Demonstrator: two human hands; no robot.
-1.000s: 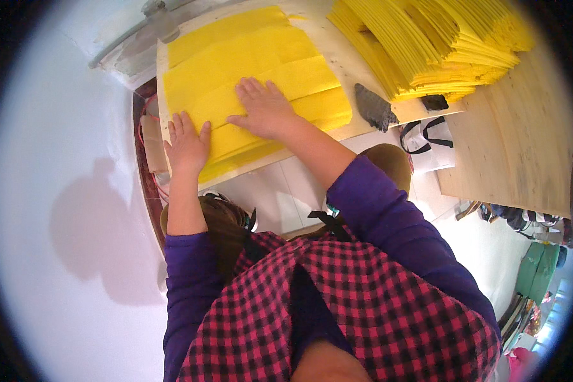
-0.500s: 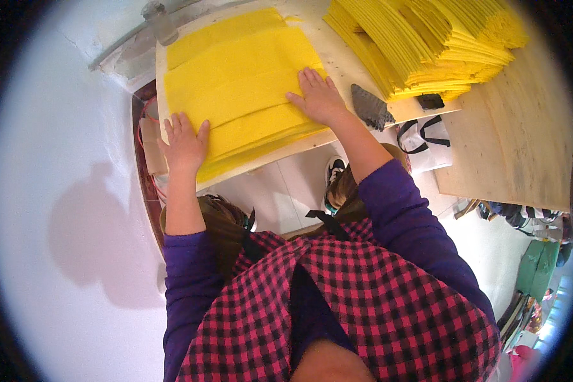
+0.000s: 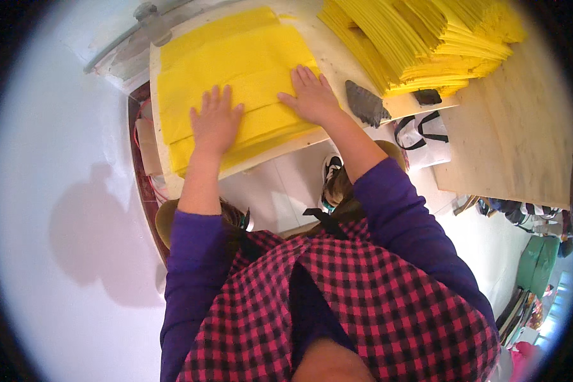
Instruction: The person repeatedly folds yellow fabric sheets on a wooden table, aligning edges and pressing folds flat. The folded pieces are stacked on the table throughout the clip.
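Note:
Several overlapping yellow sheets [image 3: 235, 54], paper or cloth-like, lie flat on a pale wooden table [image 3: 309, 135]. Toward their near left part, my left hand [image 3: 215, 121] rests flat on top, fingers spread. My right hand [image 3: 313, 95] lies on the sheets' right edge, fingers stretched out and thumb apart. Neither hand grips anything. Just right of my right hand is a dark grey, rough-edged block [image 3: 366, 103] on the table.
A tall fanned stack of folded yellow sheets [image 3: 414, 44] fills the back right. Beside it sits a small black piece [image 3: 428, 97]. A clear bottle [image 3: 151, 24] stands at the far left corner. Below the table hangs a white bag [image 3: 423, 140] with black handles.
My left hand has moved right and away from me, from the sheets' left edge onto their surface. My right hand stays at the right edge, with only a slight shift.

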